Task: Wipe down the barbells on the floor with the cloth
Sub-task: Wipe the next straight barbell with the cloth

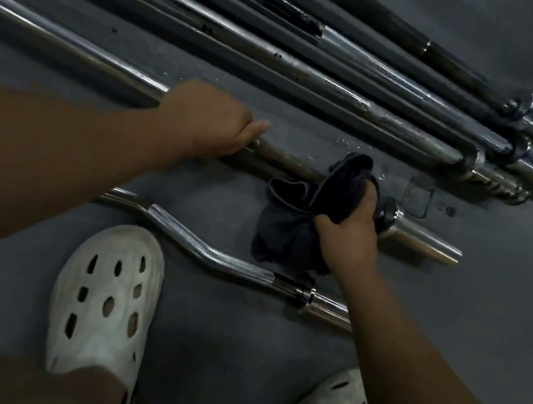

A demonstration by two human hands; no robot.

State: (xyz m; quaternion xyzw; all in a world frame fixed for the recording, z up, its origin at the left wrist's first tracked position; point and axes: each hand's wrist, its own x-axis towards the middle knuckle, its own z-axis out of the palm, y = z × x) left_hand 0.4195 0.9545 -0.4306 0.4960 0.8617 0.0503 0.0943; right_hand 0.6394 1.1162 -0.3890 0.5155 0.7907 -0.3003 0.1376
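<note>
A dark navy cloth [292, 226] is seen; at its seven o'clock, the curl bar [209, 249] is patterned with silver cross-hatching. The straight barbell [285, 160] is tinged brown. White clogs [106, 247] are dotted with dark holes; the floor [485, 303] is grey.

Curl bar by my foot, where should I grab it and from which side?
Take the curl bar by its knurled bend, from above. It lies flat on the floor, so only the top is open; the knurling is bare and rough, while the cloth hangs close over the collar end.
</note>
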